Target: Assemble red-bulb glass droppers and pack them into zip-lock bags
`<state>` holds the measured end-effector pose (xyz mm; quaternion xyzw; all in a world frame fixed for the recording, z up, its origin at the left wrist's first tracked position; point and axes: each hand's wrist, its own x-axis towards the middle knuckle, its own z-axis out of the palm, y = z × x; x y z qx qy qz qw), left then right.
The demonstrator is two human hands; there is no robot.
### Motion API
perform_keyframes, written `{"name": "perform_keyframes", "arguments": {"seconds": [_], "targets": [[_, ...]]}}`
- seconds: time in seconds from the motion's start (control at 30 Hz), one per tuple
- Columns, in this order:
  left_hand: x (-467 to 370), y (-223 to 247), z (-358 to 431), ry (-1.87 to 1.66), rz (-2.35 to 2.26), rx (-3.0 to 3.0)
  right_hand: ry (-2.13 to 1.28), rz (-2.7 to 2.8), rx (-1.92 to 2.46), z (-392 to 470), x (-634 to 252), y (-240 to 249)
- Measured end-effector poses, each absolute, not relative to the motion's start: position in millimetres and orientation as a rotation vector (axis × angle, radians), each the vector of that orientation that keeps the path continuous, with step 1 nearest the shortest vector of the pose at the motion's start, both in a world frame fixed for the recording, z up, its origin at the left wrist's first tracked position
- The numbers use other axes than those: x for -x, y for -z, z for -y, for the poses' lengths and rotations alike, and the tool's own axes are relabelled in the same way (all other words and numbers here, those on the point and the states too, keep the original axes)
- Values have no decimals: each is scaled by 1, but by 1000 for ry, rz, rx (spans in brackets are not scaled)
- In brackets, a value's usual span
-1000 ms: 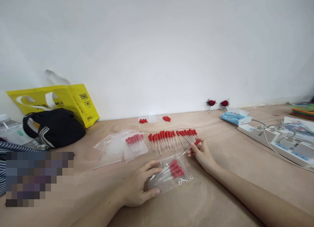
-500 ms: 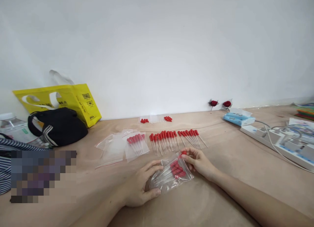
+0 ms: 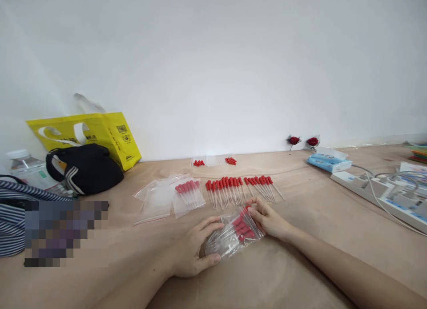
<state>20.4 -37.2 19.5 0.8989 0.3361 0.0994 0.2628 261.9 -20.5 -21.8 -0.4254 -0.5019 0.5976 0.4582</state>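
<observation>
A clear zip bag (image 3: 218,246) lies on the table before me with several red-bulbed droppers (image 3: 243,229) inside. My left hand (image 3: 196,246) steadies its closed end, thumb and fingers on opposite edges. At the bag's mouth, my right hand (image 3: 265,218) pinches one dropper by its red bulb (image 3: 247,208); its stem lies within the bag. Behind the bag, a row of loose droppers (image 3: 227,191) spreads across the table, with another group (image 3: 262,186) to its right. A filled bag of droppers (image 3: 188,195) rests to the left, beside flat zip bags (image 3: 156,200).
Two bags with red pieces (image 3: 199,163) lie by the wall. At left are a yellow tote (image 3: 123,140), a black cap (image 3: 96,169) and a plastic jar (image 3: 28,169). A tissue pack (image 3: 328,161), a power strip with cables (image 3: 353,184) and two red roses (image 3: 312,142) occupy the right.
My right hand has moved the dropper slightly down and left, its bulb now at the bag's mouth. My left hand keeps its place on the bag. The view has shifted a little.
</observation>
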Motion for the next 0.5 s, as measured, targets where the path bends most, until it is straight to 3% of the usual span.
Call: {"name": "perform_keyframes", "arguments": {"seconds": [0.23, 0.5], "targets": [[-19, -16, 37, -292, -898, -2429, -1342, 1372, 1156, 17, -265, 27], [-20, -17, 38, -308, -890, -2439, -1500, 1485, 1046, 19, -264, 20]]}}
